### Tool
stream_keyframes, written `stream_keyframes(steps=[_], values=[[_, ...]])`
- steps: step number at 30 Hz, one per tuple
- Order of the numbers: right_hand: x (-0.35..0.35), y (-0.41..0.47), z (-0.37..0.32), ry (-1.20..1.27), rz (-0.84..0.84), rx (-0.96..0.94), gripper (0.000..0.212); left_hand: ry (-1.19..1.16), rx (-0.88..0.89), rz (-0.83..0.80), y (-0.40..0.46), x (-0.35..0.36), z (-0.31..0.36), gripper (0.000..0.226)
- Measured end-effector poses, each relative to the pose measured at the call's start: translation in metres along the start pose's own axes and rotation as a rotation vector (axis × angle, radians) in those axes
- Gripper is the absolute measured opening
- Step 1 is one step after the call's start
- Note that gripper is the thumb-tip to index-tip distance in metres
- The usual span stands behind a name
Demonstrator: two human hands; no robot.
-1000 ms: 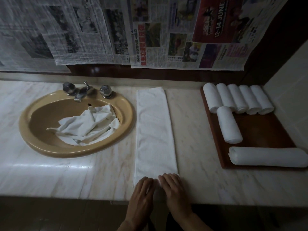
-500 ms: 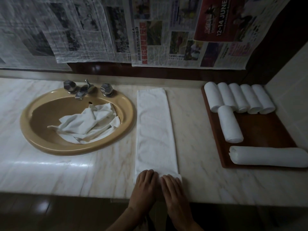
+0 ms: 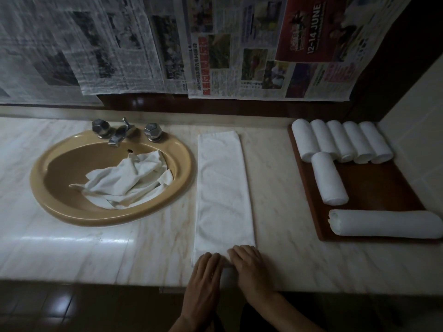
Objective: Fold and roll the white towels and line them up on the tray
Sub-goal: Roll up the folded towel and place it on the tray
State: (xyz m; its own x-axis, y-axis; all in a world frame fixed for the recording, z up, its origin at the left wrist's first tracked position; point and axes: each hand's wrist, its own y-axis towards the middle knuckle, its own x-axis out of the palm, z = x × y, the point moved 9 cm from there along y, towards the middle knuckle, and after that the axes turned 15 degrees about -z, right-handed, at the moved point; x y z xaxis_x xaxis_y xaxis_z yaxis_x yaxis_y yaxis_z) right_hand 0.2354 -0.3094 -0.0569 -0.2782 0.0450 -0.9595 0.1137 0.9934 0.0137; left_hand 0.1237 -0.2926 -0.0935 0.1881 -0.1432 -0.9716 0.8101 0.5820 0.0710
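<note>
Both hands have crept a little up the strip since half a second ago, so the roll at its near end looks slightly fatter now. Left hand [image 3: 208, 271] and right hand [image 3: 251, 268] sit side by side on that near end, fingers [image 3: 242, 250] curved down over the small roll [image 3: 227, 275] and pressing on it — more a flat-palmed push than a pinch, as far as I can tell.

The strip [image 3: 224, 188] is a white terry towel folded long and narrow, lying on the tabletop [image 3: 275, 188] between the sink [image 3: 187, 178] and the tray [image 3: 374, 183]. To roll it well I'd keep both hands level and the pressure even, so the edges stay flush and it doesn't cone out.

Tray is dark wood, right of the strip, holding five stubby rolls [image 3: 340, 142] in a row, a sixth in front, plus one long roll [image 3: 386, 223] crosswise. Crumpled towels [image 3: 124, 180] sit in the glossy tan sink, left of the strip — soft, limp stuff on slick marble.
</note>
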Motion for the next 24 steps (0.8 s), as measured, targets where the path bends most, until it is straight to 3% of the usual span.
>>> stream_keyframes(steps=[4, 7, 9, 12, 16, 19, 24], values=[[0.003, 0.01, 0.007, -0.015, -0.099, -0.031, 0.034, 0.005, 0.032, 0.055, 0.004, -0.001, 0.0, 0.034], [-0.001, -0.002, 0.003, -0.092, 0.012, -0.007, 0.045, -0.072, 0.03, -0.036, 0.023, 0.002, -0.009, 0.057], [0.0, -0.018, -0.005, -0.129, 0.066, 0.02, 0.047, -0.059, 0.041, -0.032, 0.033, -0.004, -0.012, 0.048], [0.017, -0.03, -0.009, -0.171, 0.009, 0.047, 0.054, -0.074, 0.003, -0.054, 0.05, -0.015, -0.015, 0.043], [0.02, -0.019, -0.001, -0.203, 0.05, 0.098, 0.046, -0.071, 0.012, -0.097, 0.069, -0.023, -0.016, 0.038], [0.023, -0.002, 0.011, -0.16, 0.088, 0.091, 0.046, -0.127, -0.065, -0.07, 0.073, -0.033, -0.021, 0.052], [0.007, 0.024, 0.021, -0.056, 0.028, 0.103, 0.041, -0.146, 0.005, -0.064, 0.058, -0.029, -0.012, 0.048]])
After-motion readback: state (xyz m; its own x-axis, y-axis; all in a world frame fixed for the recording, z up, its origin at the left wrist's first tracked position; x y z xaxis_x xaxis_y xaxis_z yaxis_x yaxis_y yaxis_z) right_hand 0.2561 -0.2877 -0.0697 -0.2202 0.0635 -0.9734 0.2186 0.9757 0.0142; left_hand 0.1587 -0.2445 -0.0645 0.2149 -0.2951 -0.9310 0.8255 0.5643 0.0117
